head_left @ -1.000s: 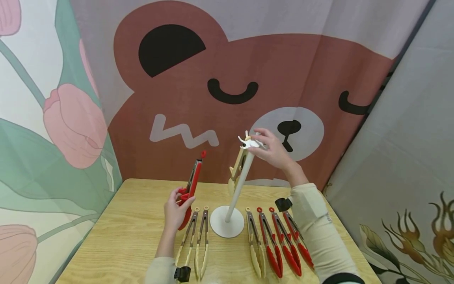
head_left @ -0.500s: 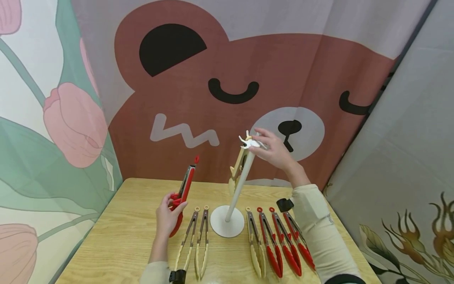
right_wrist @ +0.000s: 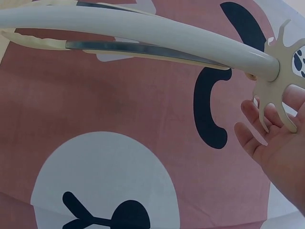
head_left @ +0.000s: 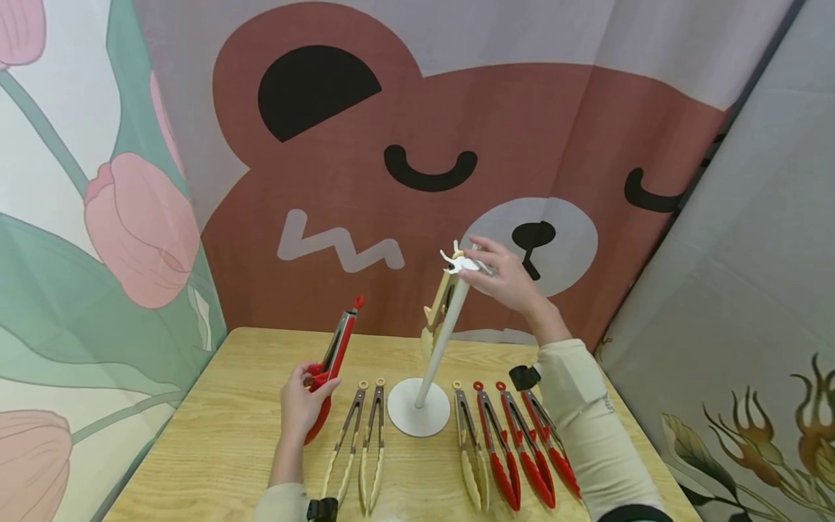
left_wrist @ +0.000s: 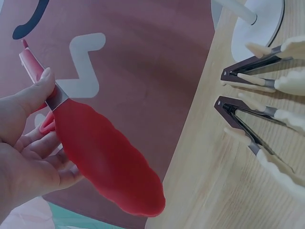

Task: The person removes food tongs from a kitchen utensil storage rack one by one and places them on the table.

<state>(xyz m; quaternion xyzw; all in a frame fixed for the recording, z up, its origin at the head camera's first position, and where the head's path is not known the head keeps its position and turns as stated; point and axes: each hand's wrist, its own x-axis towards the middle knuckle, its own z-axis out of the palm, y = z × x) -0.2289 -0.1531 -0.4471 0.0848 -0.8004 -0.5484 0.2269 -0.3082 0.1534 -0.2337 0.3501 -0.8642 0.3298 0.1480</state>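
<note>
My left hand (head_left: 301, 406) holds red tongs (head_left: 338, 345) left of the stand, ring end up. In the left wrist view its thumb presses the metal part of the tongs, and their broad red head (left_wrist: 109, 157) points down and away. My right hand (head_left: 505, 281) is at the top of a white stand (head_left: 443, 344), fingers and thumb around its hooks (right_wrist: 281, 62). From a hook on the stand's far left side hang cream tongs (head_left: 435, 308), partly hidden behind the pole.
Left of the stand's round base (head_left: 417, 417) lie two cream tongs (head_left: 376, 409). To its right are more cream tongs (head_left: 467, 464) and several red tongs (head_left: 503, 475) in a row, the last partly under my right sleeve (head_left: 580, 391). A bear-print curtain (head_left: 313, 181) hangs behind the table.
My left hand has moved left and down with the red tongs, away from the stand. The right hand stays at the stand's top.
</note>
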